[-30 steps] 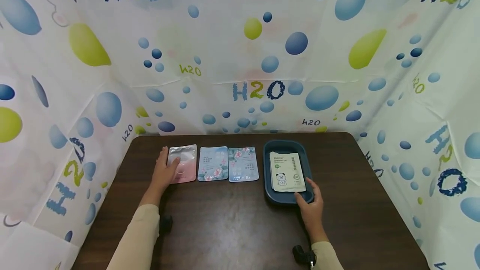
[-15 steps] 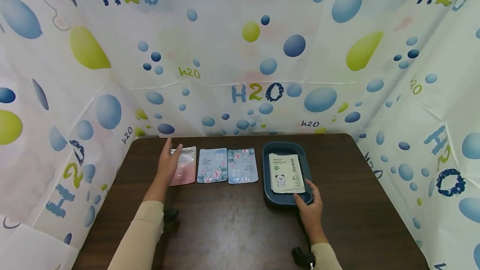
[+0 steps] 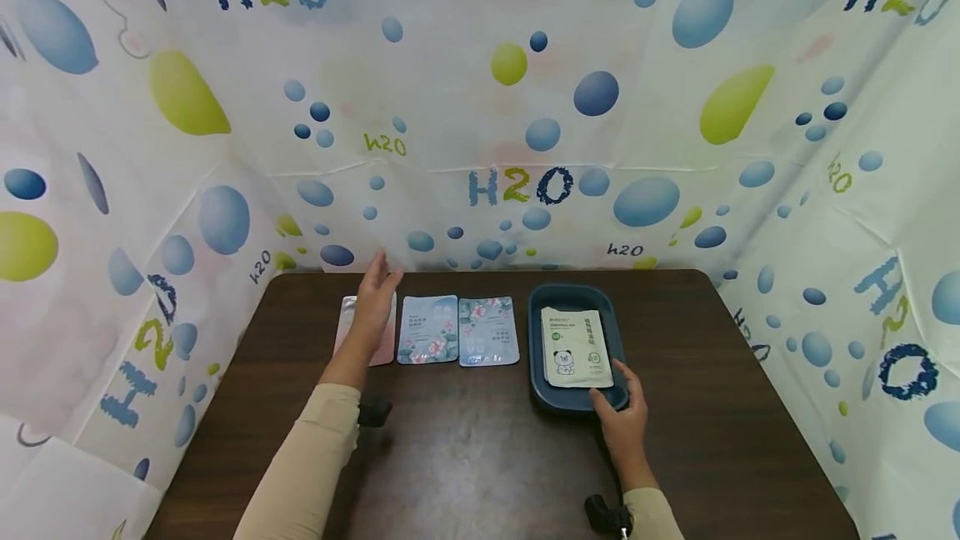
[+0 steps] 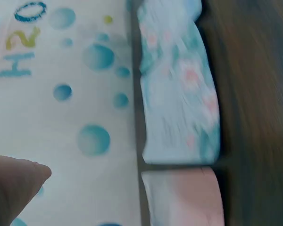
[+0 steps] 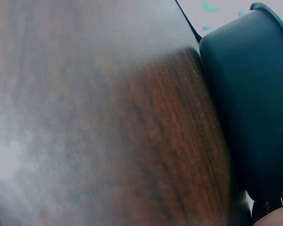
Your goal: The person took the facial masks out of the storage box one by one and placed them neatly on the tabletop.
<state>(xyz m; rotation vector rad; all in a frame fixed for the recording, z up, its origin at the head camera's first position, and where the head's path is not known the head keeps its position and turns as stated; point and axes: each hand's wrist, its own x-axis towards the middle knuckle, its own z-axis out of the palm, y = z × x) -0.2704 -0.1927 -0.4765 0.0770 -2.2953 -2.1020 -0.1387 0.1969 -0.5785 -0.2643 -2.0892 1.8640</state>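
Note:
In the head view my left hand point(image 3: 371, 302) hovers over the pink and silver sachet point(image 3: 386, 342), fingers extended and holding nothing, partly hiding it. Two pale blue floral sachets point(image 3: 428, 330) lie side by side to its right. A single fingertip point(image 4: 23, 181) of this hand shows in the left wrist view, apart from the sachets. My right hand point(image 3: 624, 423) grips the near right corner of a dark blue plastic bin point(image 3: 558, 398), thumb at the near rim and fingers along the right side. A stack of cream sachets point(image 3: 576, 348) printed with a bear lies inside the bin.
The dark brown table point(image 3: 465, 448) ends at a white curtain point(image 3: 420, 107) printed with bubbles and H2O lettering, at the back and both sides. Dark camera mounts point(image 3: 607, 515) are worn on the wrists. A white object point(image 3: 67, 490) sits at the lower left.
My left hand has lifted off the pink sachet and moved up and to the right, fingers now extended. The right hand stays on the bin, and the sachets keep their places.

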